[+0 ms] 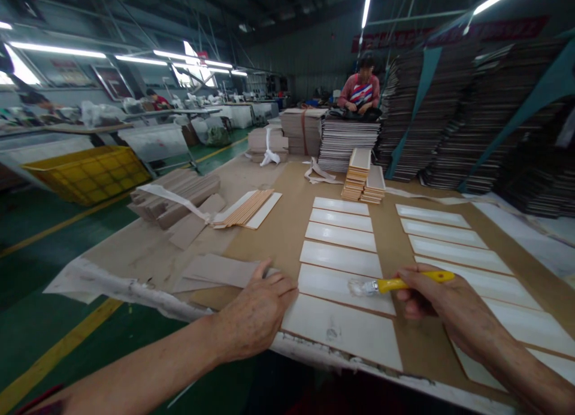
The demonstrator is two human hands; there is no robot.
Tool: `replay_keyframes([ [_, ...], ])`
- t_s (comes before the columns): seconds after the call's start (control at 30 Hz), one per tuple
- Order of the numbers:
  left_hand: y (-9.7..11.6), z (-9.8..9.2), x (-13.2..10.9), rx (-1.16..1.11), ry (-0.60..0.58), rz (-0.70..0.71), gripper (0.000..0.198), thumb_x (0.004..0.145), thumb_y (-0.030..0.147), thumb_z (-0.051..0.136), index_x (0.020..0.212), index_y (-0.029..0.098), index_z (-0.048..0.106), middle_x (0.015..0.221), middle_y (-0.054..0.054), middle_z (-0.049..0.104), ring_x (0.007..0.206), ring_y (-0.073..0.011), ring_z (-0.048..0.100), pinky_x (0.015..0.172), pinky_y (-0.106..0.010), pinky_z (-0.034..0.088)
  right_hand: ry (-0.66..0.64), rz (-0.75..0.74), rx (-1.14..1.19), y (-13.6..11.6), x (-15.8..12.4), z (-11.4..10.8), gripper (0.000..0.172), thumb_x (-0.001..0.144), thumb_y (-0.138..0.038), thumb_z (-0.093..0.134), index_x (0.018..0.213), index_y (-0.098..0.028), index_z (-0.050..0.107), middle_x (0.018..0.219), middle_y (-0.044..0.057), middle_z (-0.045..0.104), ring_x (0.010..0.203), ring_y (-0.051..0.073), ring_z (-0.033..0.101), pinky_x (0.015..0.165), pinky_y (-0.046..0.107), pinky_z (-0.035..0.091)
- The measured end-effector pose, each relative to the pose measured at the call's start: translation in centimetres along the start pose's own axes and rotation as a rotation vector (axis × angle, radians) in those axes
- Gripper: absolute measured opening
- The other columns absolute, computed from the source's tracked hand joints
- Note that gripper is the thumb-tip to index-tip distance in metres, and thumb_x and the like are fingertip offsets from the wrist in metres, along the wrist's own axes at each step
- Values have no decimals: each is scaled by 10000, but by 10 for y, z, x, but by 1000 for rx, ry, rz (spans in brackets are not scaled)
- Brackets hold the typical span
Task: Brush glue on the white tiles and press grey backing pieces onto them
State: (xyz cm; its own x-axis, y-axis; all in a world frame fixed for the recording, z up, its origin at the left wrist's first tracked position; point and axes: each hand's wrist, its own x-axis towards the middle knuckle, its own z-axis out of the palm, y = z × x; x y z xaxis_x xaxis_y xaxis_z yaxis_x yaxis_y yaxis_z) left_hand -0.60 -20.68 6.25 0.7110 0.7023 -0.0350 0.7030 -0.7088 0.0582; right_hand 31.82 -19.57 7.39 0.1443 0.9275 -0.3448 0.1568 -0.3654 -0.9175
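My right hand (442,304) is closed around the yellow handle of a brush (395,283). Its bristles rest on a white rectangular sheet (335,283) in the left of two rows of glossy white sheets laid on a brown board (278,235). My left hand (258,310) lies flat with fingers spread, pressing the board's edge beside the nearest white sheet (345,328). The second row of white sheets (453,253) runs to the right of my right hand.
Small stacks of cards (362,178) stand at the far end of the rows. Brown card piles (179,202) lie to the left. A yellow crate (87,172) sits on the floor. A person (362,91) works behind tall stacks (345,139) at the back.
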Motion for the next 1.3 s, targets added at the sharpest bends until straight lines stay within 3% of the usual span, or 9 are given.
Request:
replay_keyframes([
  [0.33,-1,2,-1,-32,13,-15,326,880,160,556,1197,229,579,1153,-67,653,1035,-254,570,1175,-556,109,90,22,-18,14,-2,-41,486,606,-542,803,876,-159,676,688,48,674,525,138,584,495,214,546],
  [0.63,-1,2,0,-42,-8,-16,331,862,168,577,1189,222,575,1159,-66,646,1047,-252,563,1175,-552,110,137,26,19,-5,-14,-47,567,507,-628,863,785,-165,688,661,51,654,529,128,556,508,197,530],
  [0.8,-2,3,-1,-55,5,-9,312,870,145,551,1172,219,578,1151,-70,646,1040,-251,563,1176,-559,104,15,-24,208,-10,-17,-50,584,570,-636,888,905,-191,710,632,8,598,493,97,465,438,172,461],
  [0.9,-2,4,-1,-62,16,-8,266,873,150,543,1127,217,589,1142,-67,646,1039,-257,564,1174,-571,98,-49,3,270,-16,-20,-43,598,546,-585,929,948,-197,716,635,5,599,480,91,445,405,165,434],
  [1.0,0,2,-1,-74,2,-18,251,887,148,521,1119,215,588,1152,-67,643,1044,-258,565,1170,-585,91,-102,31,259,-23,-20,-28,636,487,-635,933,871,-172,724,655,45,644,485,109,504,429,185,470],
  [1.2,2,0,-1,-78,-15,-25,294,871,146,540,1151,223,582,1120,-74,659,1055,-270,555,1175,-586,87,-240,-111,157,-25,-8,8,565,671,-652,825,898,-139,750,728,69,685,537,130,591,519,189,509],
  [1.3,1,1,-1,-65,1,-21,347,851,139,559,1184,235,579,1112,-74,665,1041,-275,554,1176,-583,97,-282,-132,134,-25,-2,25,544,669,-596,817,929,-126,734,743,78,695,564,151,615,550,217,534],
])
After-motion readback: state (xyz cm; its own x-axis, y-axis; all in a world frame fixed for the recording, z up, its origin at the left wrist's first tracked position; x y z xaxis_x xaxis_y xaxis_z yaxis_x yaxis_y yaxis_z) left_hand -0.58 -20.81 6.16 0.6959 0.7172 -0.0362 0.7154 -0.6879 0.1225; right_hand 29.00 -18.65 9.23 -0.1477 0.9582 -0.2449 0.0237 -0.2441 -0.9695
